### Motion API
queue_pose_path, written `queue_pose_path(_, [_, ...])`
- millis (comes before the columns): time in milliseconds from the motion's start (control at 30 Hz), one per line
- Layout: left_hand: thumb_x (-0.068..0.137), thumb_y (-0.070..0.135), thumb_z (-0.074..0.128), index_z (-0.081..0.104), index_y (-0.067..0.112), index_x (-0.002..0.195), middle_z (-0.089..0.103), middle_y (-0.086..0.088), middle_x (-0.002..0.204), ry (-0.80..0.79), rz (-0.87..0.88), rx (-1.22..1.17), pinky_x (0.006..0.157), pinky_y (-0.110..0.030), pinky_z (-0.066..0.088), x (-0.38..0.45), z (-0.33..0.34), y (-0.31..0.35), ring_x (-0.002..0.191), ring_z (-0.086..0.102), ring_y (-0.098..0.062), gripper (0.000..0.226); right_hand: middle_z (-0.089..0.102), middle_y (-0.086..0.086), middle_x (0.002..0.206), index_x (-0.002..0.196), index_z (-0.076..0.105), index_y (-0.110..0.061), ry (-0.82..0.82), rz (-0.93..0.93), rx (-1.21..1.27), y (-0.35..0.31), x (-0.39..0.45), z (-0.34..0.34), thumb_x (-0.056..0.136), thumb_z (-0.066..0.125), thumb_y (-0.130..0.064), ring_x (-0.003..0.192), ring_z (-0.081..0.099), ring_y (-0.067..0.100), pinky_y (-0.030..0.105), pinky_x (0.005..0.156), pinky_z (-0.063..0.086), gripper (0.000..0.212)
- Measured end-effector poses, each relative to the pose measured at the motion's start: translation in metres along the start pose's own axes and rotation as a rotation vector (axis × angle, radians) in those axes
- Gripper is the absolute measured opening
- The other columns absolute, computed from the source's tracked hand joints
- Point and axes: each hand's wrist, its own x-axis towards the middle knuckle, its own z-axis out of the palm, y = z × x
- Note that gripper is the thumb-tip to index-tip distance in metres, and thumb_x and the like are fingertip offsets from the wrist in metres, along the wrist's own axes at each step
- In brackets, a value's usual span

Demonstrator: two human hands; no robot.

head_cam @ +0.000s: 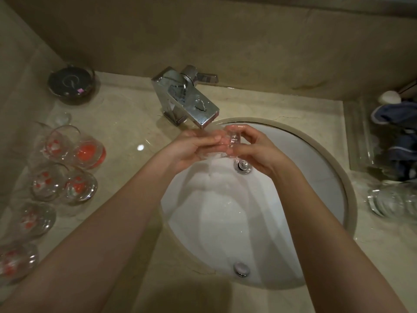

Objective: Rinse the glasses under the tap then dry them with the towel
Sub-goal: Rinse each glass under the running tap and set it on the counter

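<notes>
Both hands meet over the basin (282,222), just under the tap (187,98). Left hand (191,150) curls its fingers round a clear glass (225,143), cupping it from the left, while the right hand (255,150) pinches the same glass at its other end with thumb and fingertips. That glass lies tilted on its side between them, right below the spout, and water runs over it into the white basin. The drain (243,166) shows just beneath the right hand.

Around the basin spreads the beige marble counter (126,123). On its left side stand 6 or so glasses with red print (67,163), grouped close together, well apart from the hands. At the right edge sit more clear glasses (392,199), blurred. Behind those, a blue towel (397,123) lies bunched in the right corner. A dark bowl (71,85) sits in the far left corner, beside the tap.
</notes>
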Motion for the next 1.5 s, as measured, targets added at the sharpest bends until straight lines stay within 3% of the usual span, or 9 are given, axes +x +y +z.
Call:
queue_pose_path(200, [0.088,-0.001,0.06,0.077,0.016,0.086,0.076,-0.003,0.086,-0.006,0.05,0.014,0.085,-0.024,0.055,0.001,-0.001,-0.005,0.076,0.073,-0.014,0.025,0.064,0.026,0.11,0.116,0.06,-0.002,0.036,0.382,-0.048,-0.013,-0.001,0.002,0.091,0.045,-0.062,0.083,0.073,0.034,0.033,0.07,0.061,0.066])
queue_pose_path(333, [0.088,-0.001,0.059,0.068,0.014,0.097,0.076,0.002,0.084,0.036,0.067,-0.026,0.082,-0.023,0.049,0.0,-0.002,-0.009,0.077,0.071,-0.008,0.02,0.069,0.012,0.098,0.11,0.063,-0.014,-0.023,0.266,-0.061,-0.008,0.001,0.002,0.091,0.065,-0.031,0.072,0.07,0.017,0.018,0.062,0.053,0.026])
queue_pose_path(467, [0.082,-0.005,0.062,0.07,0.012,0.095,0.076,0.0,0.086,0.01,0.053,0.032,0.094,-0.028,0.044,-0.002,-0.006,-0.009,0.081,0.072,-0.01,0.023,0.066,0.004,0.104,0.118,0.056,-0.022,-0.103,0.122,-0.043,0.001,-0.001,-0.004,0.073,0.067,0.014,0.078,0.064,0.013,0.019,0.061,0.048,0.059])
queue_pose_path(700, [0.084,-0.01,0.062,0.065,0.012,0.106,0.076,0.004,0.092,0.015,0.064,0.135,0.08,-0.015,0.052,-0.005,-0.007,-0.018,0.09,0.072,-0.009,0.031,0.067,0.023,0.106,0.117,0.062,0.002,-0.033,0.34,-0.071,-0.009,0.003,0.005,0.088,0.054,-0.055,0.084,0.073,0.029,0.025,0.067,0.058,0.064])
queue_pose_path(900, [0.078,0.014,0.067,0.069,0.008,0.108,0.076,-0.004,0.093,0.007,0.085,0.111,0.09,-0.022,0.052,-0.009,-0.008,-0.023,0.093,0.071,-0.015,0.031,0.06,0.002,0.115,0.114,0.058,-0.02,-0.106,0.116,-0.118,0.001,0.004,0.001,0.079,0.066,0.014,0.096,0.064,0.018,0.024,0.07,0.054,0.049])
queue_pose_path(1100, [0.087,-0.002,0.062,0.066,0.01,0.115,0.074,-0.002,0.107,0.027,0.159,0.169,0.089,-0.019,0.05,-0.008,-0.01,-0.033,0.103,0.069,-0.015,0.03,0.067,0.019,0.109,0.125,0.058,-0.008,-0.094,0.302,-0.089,-0.015,0.007,0.01,0.083,0.056,-0.054,0.086,0.073,0.029,0.028,0.069,0.06,0.062])
queue_pose_path(1233, [0.088,0.022,0.066,0.067,0.006,0.118,0.073,-0.011,0.107,0.054,0.2,0.089,0.099,-0.032,0.048,0.002,-0.013,-0.034,0.102,0.07,-0.024,0.034,0.061,0.014,0.098,0.106,0.062,-0.014,-0.122,0.165,-0.154,-0.011,0.016,0.007,0.093,0.062,-0.015,0.076,0.069,0.015,0.025,0.066,0.058,0.013])
queue_pose_path(1333, [0.081,0.022,0.065,0.067,0.002,0.109,0.075,-0.005,0.094,0.074,0.218,0.032,0.097,-0.031,0.048,0.003,-0.015,-0.026,0.09,0.071,-0.017,0.035,0.056,0.003,0.115,0.11,0.059,-0.02,-0.197,-0.02,-0.17,-0.009,0.018,0.0,0.07,0.07,0.013,0.094,0.064,0.017,0.037,0.084,0.056,0.053])
queue_pose_path(1500, [0.078,0.014,0.064,0.065,0.004,0.113,0.076,0.003,0.094,0.068,0.279,0.139,0.083,-0.019,0.051,0.004,-0.014,-0.028,0.092,0.071,-0.012,0.036,0.072,0.012,0.096,0.11,0.064,-0.011,-0.194,0.249,-0.13,-0.024,0.02,0.014,0.087,0.048,-0.057,0.075,0.071,0.027,0.026,0.062,0.059,0.054])
